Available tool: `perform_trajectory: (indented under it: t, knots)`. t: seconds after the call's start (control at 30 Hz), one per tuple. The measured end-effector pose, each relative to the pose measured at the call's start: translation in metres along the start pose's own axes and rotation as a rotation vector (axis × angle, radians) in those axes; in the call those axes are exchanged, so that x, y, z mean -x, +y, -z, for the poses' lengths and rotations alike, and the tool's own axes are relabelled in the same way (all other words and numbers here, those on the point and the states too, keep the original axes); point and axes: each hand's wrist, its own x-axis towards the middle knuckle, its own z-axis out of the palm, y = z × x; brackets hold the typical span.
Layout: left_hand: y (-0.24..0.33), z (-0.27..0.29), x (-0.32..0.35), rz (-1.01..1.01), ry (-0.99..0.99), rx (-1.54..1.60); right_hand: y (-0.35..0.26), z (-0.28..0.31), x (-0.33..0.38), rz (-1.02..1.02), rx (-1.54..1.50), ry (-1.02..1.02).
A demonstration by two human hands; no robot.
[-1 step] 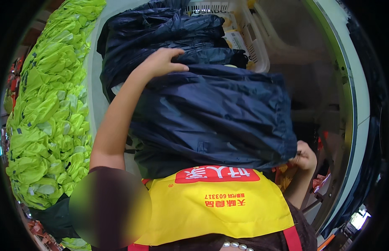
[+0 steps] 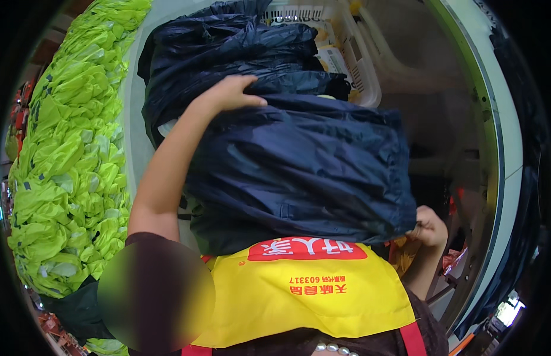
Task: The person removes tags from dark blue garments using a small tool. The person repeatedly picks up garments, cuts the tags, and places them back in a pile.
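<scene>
A pair of dark navy trousers (image 2: 299, 172) of thin, shiny cloth lies spread in front of me, its gathered elastic waistband toward the right. My right hand (image 2: 428, 226) is closed on the near corner of that waistband, fingers pinching the edge. At the far left edge of the trousers rests my left hand (image 2: 233, 94), thumb and fingers apart, the thumb touching the cloth. Just beyond it, more folded navy garments (image 2: 228, 50) lie in a pile.
Bright yellow-green garments (image 2: 74, 160) are stacked along the left. A white plastic basket (image 2: 370, 83) with packets inside stands at the back. On the right runs a pale ledge with a metal edge (image 2: 495, 130). My yellow apron (image 2: 311, 296) borders the near side.
My left hand has come slightly nearer to me. The trousers and my right hand have shifted a little nearer too, with the right hand still gripping the waistband.
</scene>
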Motion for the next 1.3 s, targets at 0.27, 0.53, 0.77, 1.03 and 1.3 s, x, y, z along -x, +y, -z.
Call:
perform_trajectory:
  t: [0.27, 0.53, 0.77, 1.03, 1.3]
  knots:
    - [-0.001, -0.055, 0.007, 0.127, 0.163, -0.026, 0.012, 0.002, 0.045, -0.833, 0.149, 0.149]
    - [0.064, -0.008, 0.133, -0.449, 0.679, -0.279, -0.025, 0.068, -0.111, 0.123, 0.77, 0.661]
    - [0.089, -0.021, 0.182, -0.578, 0.713, -0.407, 0.032, 0.037, -0.195, 0.072, 0.98, -0.042]
    - [0.12, -0.027, 0.209, -0.347, 0.383, -0.323, 0.009, 0.004, -0.132, 0.617, 1.29, 0.673]
    - [0.134, 0.008, 0.142, -0.479, 0.255, 0.175, 0.013, -0.003, -0.109, 0.44, 1.265, 0.69]
